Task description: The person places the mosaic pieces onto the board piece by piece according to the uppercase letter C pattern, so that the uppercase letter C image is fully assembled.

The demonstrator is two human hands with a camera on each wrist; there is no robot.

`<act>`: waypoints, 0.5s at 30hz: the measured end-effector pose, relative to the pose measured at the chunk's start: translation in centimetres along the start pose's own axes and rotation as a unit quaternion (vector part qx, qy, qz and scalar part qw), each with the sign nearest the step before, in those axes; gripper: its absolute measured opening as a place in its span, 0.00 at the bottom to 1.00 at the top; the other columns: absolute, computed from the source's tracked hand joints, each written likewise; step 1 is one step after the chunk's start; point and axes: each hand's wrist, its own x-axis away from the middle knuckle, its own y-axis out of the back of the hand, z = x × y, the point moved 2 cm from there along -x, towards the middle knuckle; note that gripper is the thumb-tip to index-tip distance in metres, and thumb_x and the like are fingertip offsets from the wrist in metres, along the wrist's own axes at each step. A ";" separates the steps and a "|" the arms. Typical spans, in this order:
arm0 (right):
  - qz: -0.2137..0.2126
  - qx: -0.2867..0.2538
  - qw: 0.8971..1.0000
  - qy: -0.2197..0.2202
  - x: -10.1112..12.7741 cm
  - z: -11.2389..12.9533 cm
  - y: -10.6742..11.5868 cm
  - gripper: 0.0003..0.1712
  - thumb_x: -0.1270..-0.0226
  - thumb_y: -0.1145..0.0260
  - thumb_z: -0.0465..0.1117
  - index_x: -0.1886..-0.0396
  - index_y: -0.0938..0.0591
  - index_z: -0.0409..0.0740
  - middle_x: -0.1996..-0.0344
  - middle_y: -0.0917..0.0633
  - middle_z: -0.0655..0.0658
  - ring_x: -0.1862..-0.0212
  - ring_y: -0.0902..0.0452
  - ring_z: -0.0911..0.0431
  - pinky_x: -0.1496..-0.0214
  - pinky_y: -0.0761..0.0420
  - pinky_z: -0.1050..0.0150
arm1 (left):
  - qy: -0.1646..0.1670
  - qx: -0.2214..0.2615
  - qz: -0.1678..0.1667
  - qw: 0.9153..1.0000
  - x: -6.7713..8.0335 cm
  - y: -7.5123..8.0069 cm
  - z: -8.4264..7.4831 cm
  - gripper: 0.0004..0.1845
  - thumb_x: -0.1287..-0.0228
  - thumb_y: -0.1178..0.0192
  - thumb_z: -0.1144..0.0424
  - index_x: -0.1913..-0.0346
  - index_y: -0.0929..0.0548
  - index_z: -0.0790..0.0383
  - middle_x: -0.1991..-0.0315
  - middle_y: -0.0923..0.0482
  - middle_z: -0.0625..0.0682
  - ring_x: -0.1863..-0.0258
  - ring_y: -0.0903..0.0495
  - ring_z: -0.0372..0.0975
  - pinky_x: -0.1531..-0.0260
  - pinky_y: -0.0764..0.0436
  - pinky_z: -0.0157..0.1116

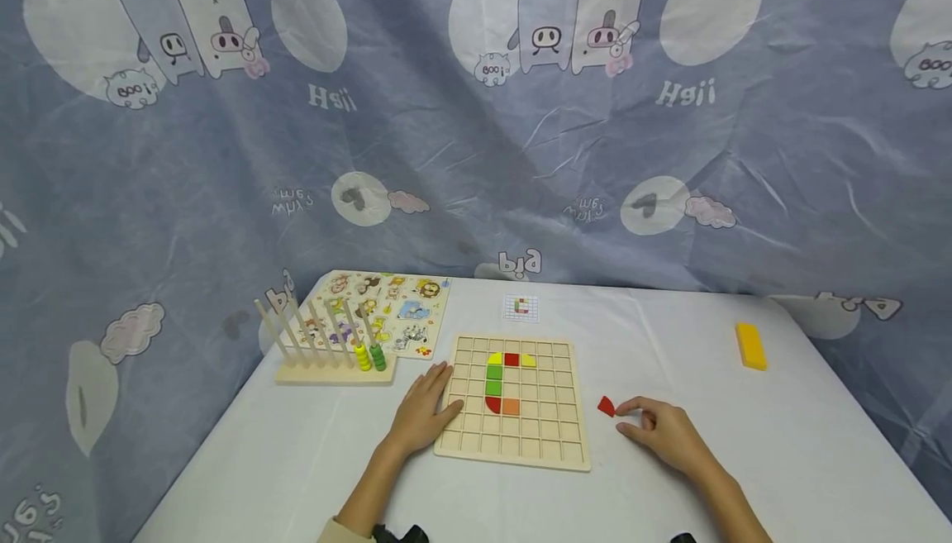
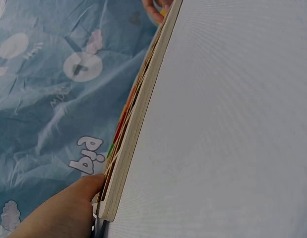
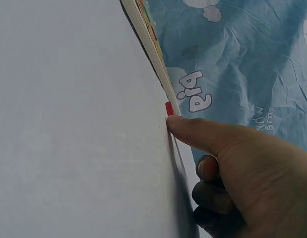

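Red quarter-round piece [image 1: 606, 406] lies flat on the counter [image 1: 744, 460], just off the right edge of the wooden grid board [image 1: 513, 398], toward the counter's near edge. The right hand [image 1: 662, 431] rests beside it, index finger straight with its tip touching the piece, the other fingers curled under and holding nothing; the right wrist view shows the fingertip [image 3: 175, 121] against the red piece [image 3: 168, 108]. The left hand [image 1: 424, 415] lies flat with relaxed fingers on the board's left edge. The piece looks small, thin, stiff and light, likely to skid on the smooth cloth, so pinching its two straight sides between thumb and forefinger seems the best hold.
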 end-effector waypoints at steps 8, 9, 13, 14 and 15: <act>-0.023 0.003 0.999 0.024 -0.3 0.4 -0.2 0.16 0.52 0.25 0.47 0.61 0.18 0.52 0.90 0.35 0.56 0.87 0.44 0.65 0.86 0.41 0.71 | 0.015 -0.007 0.013 1.000 -0.2 0.0 0.1 0.35 0.35 0.50 0.44 0.31 0.39 0.62 0.31 0.43 0.56 0.31 0.47 0.46 0.32 0.51 0.44; -0.023 0.002 0.999 0.026 -0.4 0.5 -0.3 0.18 0.52 0.25 0.46 0.60 0.18 0.51 0.90 0.35 0.56 0.87 0.44 0.65 0.86 0.41 0.71 | 0.016 -0.008 0.014 1.000 -0.2 0.0 0.1 0.35 0.35 0.50 0.44 0.31 0.39 0.62 0.31 0.43 0.56 0.31 0.47 0.45 0.32 0.51 0.44; -0.016 -0.003 0.999 0.038 -0.7 0.4 -0.5 0.23 0.53 0.25 0.46 0.54 0.18 0.51 0.90 0.35 0.57 0.86 0.43 0.66 0.85 0.41 0.72 | 0.021 -0.009 0.015 1.000 -0.2 -0.1 0.1 0.35 0.35 0.50 0.44 0.31 0.39 0.62 0.31 0.43 0.55 0.31 0.47 0.45 0.32 0.51 0.44; -0.015 -0.004 0.999 0.041 -0.8 0.4 -0.6 0.24 0.53 0.25 0.46 0.53 0.18 0.52 0.90 0.35 0.57 0.86 0.43 0.66 0.85 0.42 0.72 | 0.022 -0.007 0.014 1.000 -0.1 -0.1 0.1 0.35 0.35 0.49 0.44 0.31 0.39 0.62 0.31 0.43 0.56 0.31 0.47 0.45 0.32 0.51 0.44; -0.013 -0.005 0.999 0.042 -0.9 0.4 -0.7 0.24 0.53 0.25 0.47 0.53 0.18 0.52 0.90 0.35 0.58 0.86 0.43 0.66 0.85 0.42 0.72 | 0.022 -0.006 0.014 1.000 -0.1 -0.1 0.1 0.35 0.35 0.49 0.44 0.31 0.39 0.62 0.31 0.43 0.56 0.31 0.47 0.45 0.32 0.51 0.44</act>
